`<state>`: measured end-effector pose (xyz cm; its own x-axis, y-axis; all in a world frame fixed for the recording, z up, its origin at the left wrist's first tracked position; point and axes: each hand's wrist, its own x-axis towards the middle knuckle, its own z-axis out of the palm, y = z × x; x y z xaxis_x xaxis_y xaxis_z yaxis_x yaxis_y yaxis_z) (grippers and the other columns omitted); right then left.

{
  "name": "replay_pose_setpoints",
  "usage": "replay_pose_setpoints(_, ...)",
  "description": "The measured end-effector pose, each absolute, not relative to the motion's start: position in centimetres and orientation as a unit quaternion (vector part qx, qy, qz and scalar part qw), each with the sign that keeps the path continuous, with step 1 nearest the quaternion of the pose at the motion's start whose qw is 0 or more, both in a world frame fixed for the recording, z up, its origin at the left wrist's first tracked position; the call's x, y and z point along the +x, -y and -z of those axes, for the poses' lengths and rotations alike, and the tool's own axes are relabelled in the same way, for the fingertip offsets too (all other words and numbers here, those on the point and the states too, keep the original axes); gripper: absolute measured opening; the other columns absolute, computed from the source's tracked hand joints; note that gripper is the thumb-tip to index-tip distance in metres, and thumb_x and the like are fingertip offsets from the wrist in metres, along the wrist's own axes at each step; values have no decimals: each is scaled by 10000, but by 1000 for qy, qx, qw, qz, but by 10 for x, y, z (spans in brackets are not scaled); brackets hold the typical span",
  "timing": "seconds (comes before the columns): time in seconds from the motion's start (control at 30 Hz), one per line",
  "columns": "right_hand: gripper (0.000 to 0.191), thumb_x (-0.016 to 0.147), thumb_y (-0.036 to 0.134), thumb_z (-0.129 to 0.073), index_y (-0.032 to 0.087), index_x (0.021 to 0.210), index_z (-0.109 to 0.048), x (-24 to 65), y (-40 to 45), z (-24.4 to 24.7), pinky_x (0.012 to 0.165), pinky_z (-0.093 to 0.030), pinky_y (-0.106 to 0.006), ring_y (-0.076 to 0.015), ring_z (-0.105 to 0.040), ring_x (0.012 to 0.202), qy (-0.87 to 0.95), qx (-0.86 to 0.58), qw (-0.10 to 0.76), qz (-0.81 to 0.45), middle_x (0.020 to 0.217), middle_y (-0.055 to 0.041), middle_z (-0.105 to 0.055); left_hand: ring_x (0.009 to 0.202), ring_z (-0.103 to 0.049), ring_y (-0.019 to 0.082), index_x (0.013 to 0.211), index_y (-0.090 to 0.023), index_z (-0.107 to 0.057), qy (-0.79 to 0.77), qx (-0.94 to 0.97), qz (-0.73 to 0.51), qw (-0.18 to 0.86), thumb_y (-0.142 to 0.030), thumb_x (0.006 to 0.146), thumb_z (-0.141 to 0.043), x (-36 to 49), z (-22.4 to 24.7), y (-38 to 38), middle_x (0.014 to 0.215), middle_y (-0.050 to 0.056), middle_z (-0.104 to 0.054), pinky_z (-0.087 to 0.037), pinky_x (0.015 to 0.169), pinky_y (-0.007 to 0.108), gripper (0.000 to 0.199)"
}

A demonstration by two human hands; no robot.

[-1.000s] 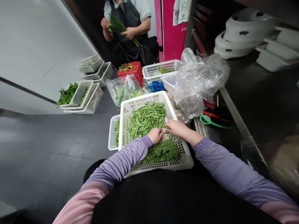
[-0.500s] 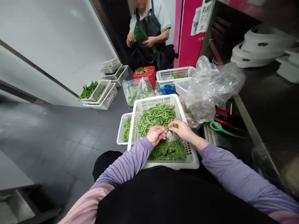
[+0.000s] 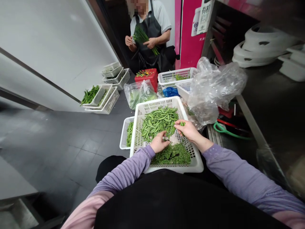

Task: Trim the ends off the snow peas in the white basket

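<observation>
A large white basket [image 3: 136, 127] sits in front of me, with green pea pods [image 3: 158, 122] heaped in its far half and a pile of small green trimmings [image 3: 175, 155] in its near half. My left hand [image 3: 160, 142] is over the basket between the two heaps, thumb and fingers apart, with nothing seen in it. To its right, my right hand [image 3: 187, 129] is closed on green pods at the right side of the heap. A smaller white basket [image 3: 123, 135] of pods stands against the big one's left side.
Stacked white baskets [image 3: 111, 103] stand by the wall at the left. Behind the big basket are a bag of greens [image 3: 137, 95], a red stool [image 3: 152, 78] and clear plastic bags [image 3: 209, 92]. Green-handled scissors [image 3: 220, 128] lie right. A person [image 3: 152, 28] opposite holds long green stalks.
My hands have moved apart. The left fingers have opened and sit slightly lower; the right hand has shifted a little right with pods. The person opposite has drawn one hand away from the stalks.
</observation>
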<state>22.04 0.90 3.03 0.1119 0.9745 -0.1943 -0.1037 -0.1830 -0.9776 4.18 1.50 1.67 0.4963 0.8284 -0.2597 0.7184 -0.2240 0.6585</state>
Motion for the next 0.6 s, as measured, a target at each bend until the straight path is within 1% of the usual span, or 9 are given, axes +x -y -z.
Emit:
replay_pose_setpoints(0.07, 233, 683, 352, -564, 176, 829, -518, 219, -8, -29, 344, -304, -193, -76, -366, 320, 413, -561, 481, -533, 390, 80, -433, 750, -551, 124, 1087, -153, -490, -453, 834, -74, 307, -317, 765, -500, 54, -34, -23, 1049, 85, -552, -444, 723, 251, 361)
replay_pose_setpoints(0.13, 212, 721, 339, -525, 177, 856, -529, 221, -8, -28, 374, -334, -213, -91, -400, 354, 455, -590, 453, -489, 441, 59, -465, 741, -553, 140, 916, -154, -579, -439, 856, -6, 274, -295, 816, -403, 63, -43, -31, 875, 69, -605, -429, 728, 253, 247)
replay_pose_setpoints(0.2, 199, 734, 301, -517, 185, 890, -560, 224, -8, -28, 453, -382, -237, -116, -491, 475, 544, -621, 415, -384, 615, 0, -559, 690, -556, 149, 761, -162, -606, -430, 866, 65, 249, -279, 819, -376, 65, -48, -38, 713, 55, -607, -424, 693, 252, 265)
replay_pose_setpoints(0.3, 191, 725, 235, -542, 221, 906, -600, 227, -9, -28, 579, -400, -252, -152, -549, 722, 713, -578, 320, -235, 932, -48, -577, 658, -561, 164, 702, -164, -614, -390, 892, 126, 192, -294, 778, -436, 62, -57, -48, 653, 60, -602, -420, 665, 263, 233)
replay_pose_setpoints(0.33, 170, 719, 225, -553, 223, 879, -610, 227, -10, -28, 597, -395, -252, -157, -544, 755, 754, -550, 284, -219, 939, -46, -573, 656, -563, 168, 699, -165, -616, -369, 903, 133, 176, -298, 770, -449, 61, -62, -51, 655, 62, -605, -420, 662, 268, 225)
replay_pose_setpoints(0.4, 82, 703, 219, -580, 203, 775, -617, 224, -11, -29, 600, -388, -248, -156, -537, 742, 785, -521, 244, -229, 829, -37, -576, 674, -565, 166, 725, -171, -620, -331, 924, 103, 159, -307, 780, -438, 61, -71, -57, 699, 59, -617, -421, 667, 270, 234)
replay_pose_setpoints(0.47, 59, 689, 242, -604, 184, 682, -591, 222, -12, -31, 574, -384, -242, -143, -525, 673, 744, -545, 274, -272, 700, -15, -554, 733, -563, 152, 802, -175, -618, -333, 930, 12, 157, -305, 817, -385, 64, -73, -60, 788, 51, -625, -421, 697, 259, 267)
replay_pose_setpoints(0.53, 139, 693, 308, -602, 182, 660, -554, 225, -14, -32, 487, -363, -228, -113, -486, 537, 633, -586, 358, -357, 586, 18, -510, 770, -556, 133, 880, -166, -603, -389, 905, -64, 161, -278, 858, -306, 66, -60, -57, 838, 49, -618, -420, 714, 241, 319)
replay_pose_setpoints(0.6, 192, 691, 364, -598, 191, 685, -516, 236, -18, -34, 393, -316, -209, -82, -412, 417, 473, -593, 472, -450, 513, 52, -457, 759, -554, 132, 895, -151, -595, -454, 874, -40, 169, -248, 870, -263, 64, -34, -47, 827, 56, -608, -428, 702, 242, 346)
